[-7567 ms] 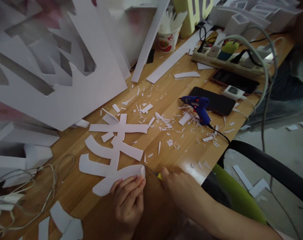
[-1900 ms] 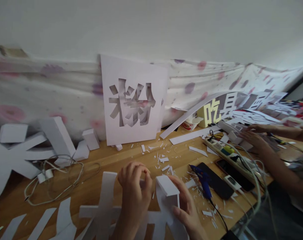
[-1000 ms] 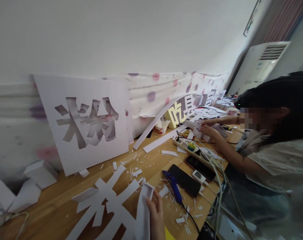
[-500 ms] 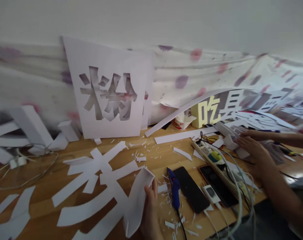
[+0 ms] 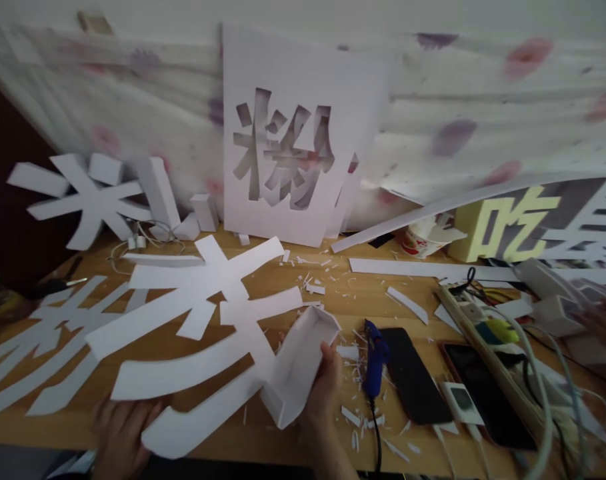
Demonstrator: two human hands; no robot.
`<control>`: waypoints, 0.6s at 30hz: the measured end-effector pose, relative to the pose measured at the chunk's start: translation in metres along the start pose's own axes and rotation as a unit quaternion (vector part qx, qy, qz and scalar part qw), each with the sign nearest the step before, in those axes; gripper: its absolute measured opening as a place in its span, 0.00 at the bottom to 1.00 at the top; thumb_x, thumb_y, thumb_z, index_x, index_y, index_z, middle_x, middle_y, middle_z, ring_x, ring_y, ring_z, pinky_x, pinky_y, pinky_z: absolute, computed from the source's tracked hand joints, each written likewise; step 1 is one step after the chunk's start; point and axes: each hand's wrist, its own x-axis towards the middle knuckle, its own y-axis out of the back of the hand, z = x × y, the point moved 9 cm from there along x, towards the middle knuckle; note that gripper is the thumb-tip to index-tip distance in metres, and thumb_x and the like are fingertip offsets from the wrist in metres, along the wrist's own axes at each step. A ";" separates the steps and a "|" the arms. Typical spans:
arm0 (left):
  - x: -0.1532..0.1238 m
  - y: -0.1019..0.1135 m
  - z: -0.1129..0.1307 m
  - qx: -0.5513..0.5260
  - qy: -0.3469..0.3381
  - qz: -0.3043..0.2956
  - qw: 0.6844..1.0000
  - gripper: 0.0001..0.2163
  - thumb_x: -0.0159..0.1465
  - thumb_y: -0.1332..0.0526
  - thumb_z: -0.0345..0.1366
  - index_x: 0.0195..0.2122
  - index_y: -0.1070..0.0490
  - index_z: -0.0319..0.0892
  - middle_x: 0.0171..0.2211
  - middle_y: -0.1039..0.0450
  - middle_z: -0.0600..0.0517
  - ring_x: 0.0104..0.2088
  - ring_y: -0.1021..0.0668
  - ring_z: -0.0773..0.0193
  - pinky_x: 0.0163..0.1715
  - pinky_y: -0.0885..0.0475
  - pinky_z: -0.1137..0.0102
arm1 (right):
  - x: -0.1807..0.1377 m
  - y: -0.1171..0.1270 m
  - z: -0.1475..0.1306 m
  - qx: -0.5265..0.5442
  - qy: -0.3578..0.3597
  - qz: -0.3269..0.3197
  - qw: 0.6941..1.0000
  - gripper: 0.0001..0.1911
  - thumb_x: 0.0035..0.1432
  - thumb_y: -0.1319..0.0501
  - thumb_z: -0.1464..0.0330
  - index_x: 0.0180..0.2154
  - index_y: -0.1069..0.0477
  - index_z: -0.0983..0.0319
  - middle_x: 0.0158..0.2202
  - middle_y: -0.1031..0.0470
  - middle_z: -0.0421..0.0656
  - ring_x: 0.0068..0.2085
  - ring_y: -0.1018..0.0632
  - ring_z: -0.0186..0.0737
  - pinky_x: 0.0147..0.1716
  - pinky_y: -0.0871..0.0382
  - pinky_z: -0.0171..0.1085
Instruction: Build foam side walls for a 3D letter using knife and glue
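Note:
A large white cut-out character (image 5: 197, 320) of foam board lies on the wooden table (image 5: 343, 293). One stroke end has a raised white side wall (image 5: 300, 363), forming a trough shape. My right hand (image 5: 327, 387) is closed on that walled end, thumb on its edge. My left hand (image 5: 123, 437) sits at the table's near edge, fingers on the lowest stroke of the character; whether it grips is unclear.
A blue glue gun (image 5: 375, 353) lies right of my right hand, beside two phones (image 5: 413, 377) and a power strip (image 5: 497, 353) with cables. A white board with cut-out characters (image 5: 293, 143) leans on the wall. White scraps litter the table. A paper cup (image 5: 423, 240) stands behind.
The view has swung left and down. My left hand has come into sight at the character's lower edge. My right hand still holds the walled stroke end. The co-worker's hands are almost out of sight.

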 end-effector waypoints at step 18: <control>-0.007 -0.008 -0.009 0.109 -0.297 0.111 0.942 0.03 0.60 0.37 0.35 0.30 0.25 0.45 0.29 0.25 0.48 0.38 0.25 0.52 0.44 0.33 0.56 | -0.013 -0.010 -0.002 0.002 0.009 0.041 0.999 0.30 0.48 0.41 0.59 0.54 0.33 0.57 0.36 0.19 0.40 0.35 0.18 0.50 0.40 0.24 0.51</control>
